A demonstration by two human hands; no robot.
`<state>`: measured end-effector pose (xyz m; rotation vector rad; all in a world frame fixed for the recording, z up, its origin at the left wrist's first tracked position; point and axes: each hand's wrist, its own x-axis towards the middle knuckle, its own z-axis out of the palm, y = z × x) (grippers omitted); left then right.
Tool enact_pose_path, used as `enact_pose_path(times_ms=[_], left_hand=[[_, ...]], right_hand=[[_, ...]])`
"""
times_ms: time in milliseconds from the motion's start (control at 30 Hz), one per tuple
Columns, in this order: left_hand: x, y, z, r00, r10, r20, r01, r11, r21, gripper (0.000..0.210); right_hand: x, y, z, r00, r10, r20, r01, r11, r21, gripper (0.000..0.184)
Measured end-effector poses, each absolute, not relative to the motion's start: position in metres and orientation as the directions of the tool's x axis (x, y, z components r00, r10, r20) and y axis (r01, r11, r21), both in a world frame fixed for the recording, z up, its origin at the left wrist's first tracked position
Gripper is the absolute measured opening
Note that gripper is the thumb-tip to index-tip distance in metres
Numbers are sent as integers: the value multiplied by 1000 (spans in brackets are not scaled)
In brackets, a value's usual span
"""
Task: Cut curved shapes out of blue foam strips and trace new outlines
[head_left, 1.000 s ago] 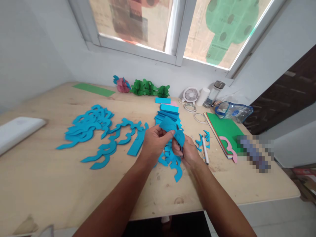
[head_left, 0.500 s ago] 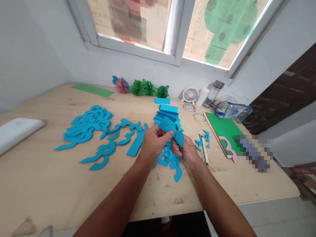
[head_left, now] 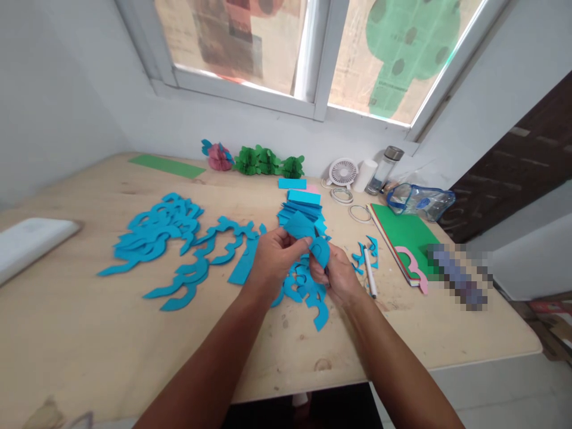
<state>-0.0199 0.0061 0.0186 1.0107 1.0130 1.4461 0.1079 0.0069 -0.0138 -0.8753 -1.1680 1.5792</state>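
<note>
My left hand (head_left: 272,256) pinches a folded piece of blue paper (head_left: 298,225) with a pencil-like curved line on it. My right hand (head_left: 337,271) is closed around scissors (head_left: 317,231); only a bit of dark blade and handle shows, the rest hidden by paper and fingers. The blades sit at the paper, and a rounded flap of it hangs over my right fingers. Beneath and in front of my hands lie curved blue cutouts (head_left: 320,313). Behind them is a stack of folded blue strips (head_left: 304,196).
Wavy blue cutouts (head_left: 152,229) are heaped at left. On the right lie a white marker (head_left: 370,274), blue scraps (head_left: 358,259), green paper sheets (head_left: 404,229) and a pink cutout (head_left: 409,259). A small fan (head_left: 343,171), tape rolls (head_left: 342,195) and a bottle (head_left: 385,170) stand by the wall.
Both hands stay on the paper and scissors, with hardly any movement. The whole view has shifted slightly, and the paper sits a little to the left in it.
</note>
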Motion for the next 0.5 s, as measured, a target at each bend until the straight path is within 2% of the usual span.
enact_pose_path(times_ms=[500], left_hand=[[-24,7,23,-68,997,46,-241,-62,969,16]], right_hand=[[107,6,-15,-275,961,-31,-271,-108,-957,41]])
